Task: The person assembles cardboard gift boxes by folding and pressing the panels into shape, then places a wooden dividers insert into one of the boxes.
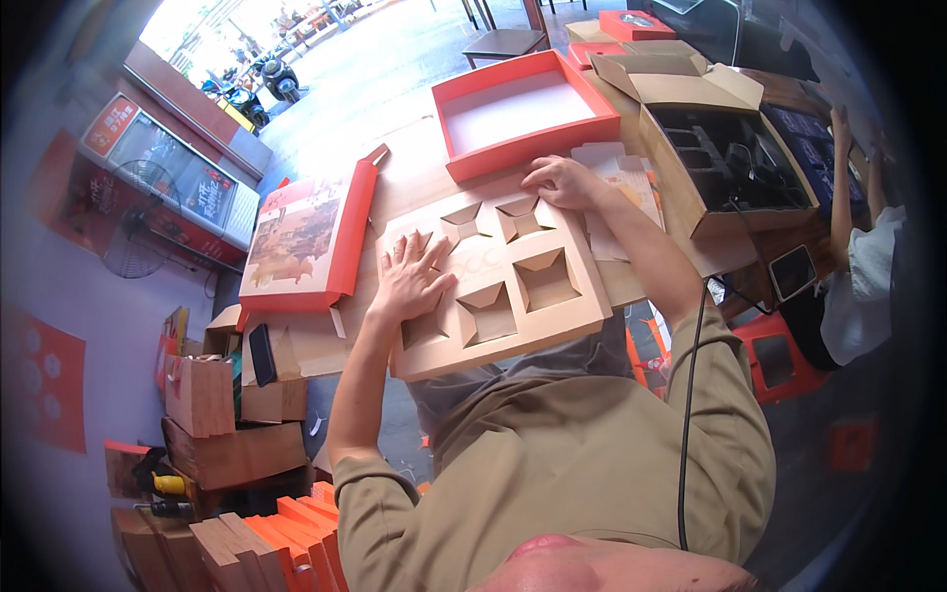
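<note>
Cardboard insert: at the table's near edge, apparently for easy reach.
Left hand: fingers apart, flat on it, seemingly steadying.
Right hand: curled at its far-right corner; cannot tell whether pinching.
Red tray: beyond, leaving room.

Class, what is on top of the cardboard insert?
The left hand rests on the cardboard insert; the right hand is at its far-right corner. What they cover is hidden.
</note>
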{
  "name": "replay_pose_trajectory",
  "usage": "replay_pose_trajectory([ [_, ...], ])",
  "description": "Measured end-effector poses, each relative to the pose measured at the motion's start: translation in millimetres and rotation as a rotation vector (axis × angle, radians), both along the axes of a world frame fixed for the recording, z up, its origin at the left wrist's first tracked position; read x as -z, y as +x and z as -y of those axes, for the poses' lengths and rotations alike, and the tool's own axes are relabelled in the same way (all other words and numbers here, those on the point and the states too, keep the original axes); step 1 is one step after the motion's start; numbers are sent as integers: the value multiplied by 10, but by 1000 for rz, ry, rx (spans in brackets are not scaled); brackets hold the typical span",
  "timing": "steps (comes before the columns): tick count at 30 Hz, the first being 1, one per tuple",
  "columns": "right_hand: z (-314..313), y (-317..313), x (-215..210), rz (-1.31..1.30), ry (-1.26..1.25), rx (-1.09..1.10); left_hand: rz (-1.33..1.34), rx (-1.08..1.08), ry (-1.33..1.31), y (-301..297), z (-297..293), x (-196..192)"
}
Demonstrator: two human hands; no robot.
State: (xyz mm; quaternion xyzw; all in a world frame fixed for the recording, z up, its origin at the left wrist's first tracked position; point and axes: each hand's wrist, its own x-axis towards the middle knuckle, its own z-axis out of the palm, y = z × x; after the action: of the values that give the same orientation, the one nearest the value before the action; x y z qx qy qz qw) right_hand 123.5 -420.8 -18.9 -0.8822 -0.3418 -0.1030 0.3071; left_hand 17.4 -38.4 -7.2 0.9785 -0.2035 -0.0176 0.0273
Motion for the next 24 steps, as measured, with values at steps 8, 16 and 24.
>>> replay_pose_trajectory([
  [8,-48,-54,-23,7,-69,15,7,-4,47,-25,3,-16],
  [16,-40,-9,64,153,-127,-45,-24,26,75,166,-18,-166],
  [24,-120,-134,-94,-12,-294,-33,34,42,47,276,-203,-89],
])
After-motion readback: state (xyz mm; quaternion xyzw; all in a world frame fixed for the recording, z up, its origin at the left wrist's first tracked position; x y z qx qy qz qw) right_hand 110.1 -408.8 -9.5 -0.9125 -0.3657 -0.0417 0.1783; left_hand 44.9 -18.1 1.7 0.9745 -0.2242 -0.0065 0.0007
